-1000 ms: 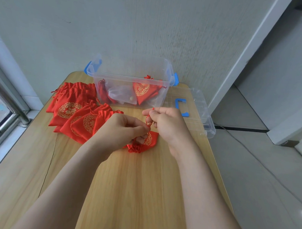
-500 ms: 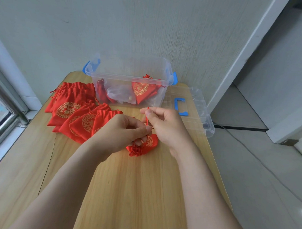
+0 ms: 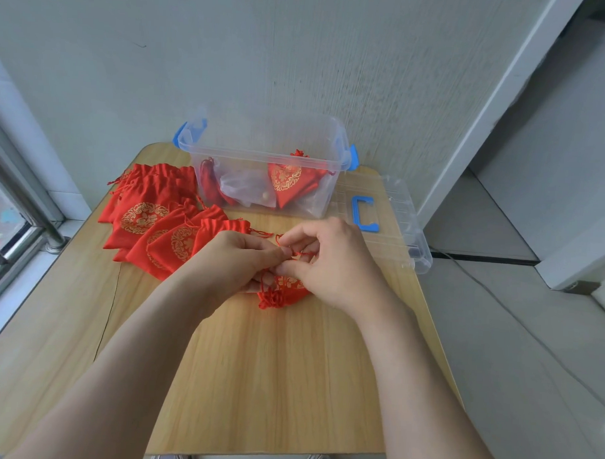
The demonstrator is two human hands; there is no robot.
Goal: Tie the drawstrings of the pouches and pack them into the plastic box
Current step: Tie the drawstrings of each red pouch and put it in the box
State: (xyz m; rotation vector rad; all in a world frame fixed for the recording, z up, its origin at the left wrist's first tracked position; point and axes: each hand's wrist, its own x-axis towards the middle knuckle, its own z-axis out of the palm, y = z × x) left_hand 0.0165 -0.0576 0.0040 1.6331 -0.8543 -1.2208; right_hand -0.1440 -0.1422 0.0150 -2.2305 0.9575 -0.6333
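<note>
You are mid-knot: your left hand [image 3: 238, 258] and right hand [image 3: 331, 261] each pinch the red drawstring [image 3: 302, 253] of one pouch [image 3: 285, 294], which lies on the surface [image 3: 272, 365] just under your fingers. Both grips are closed on cord. Next, I judge, draw the ends apart to cinch the knot (gently, the cord looks thin), then carry the pouch to the plastic box [image 3: 262, 149] at the far edge.

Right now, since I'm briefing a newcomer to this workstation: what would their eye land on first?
The hands meeting mid-table: left hand and right hand pinch a thin drawstring over a small red pouch on the wooden table. Then the pile of red pouches with gold prints at the rear left, and the clear plastic box against the wall, pouches already inside, its lid lying to its right.
</note>
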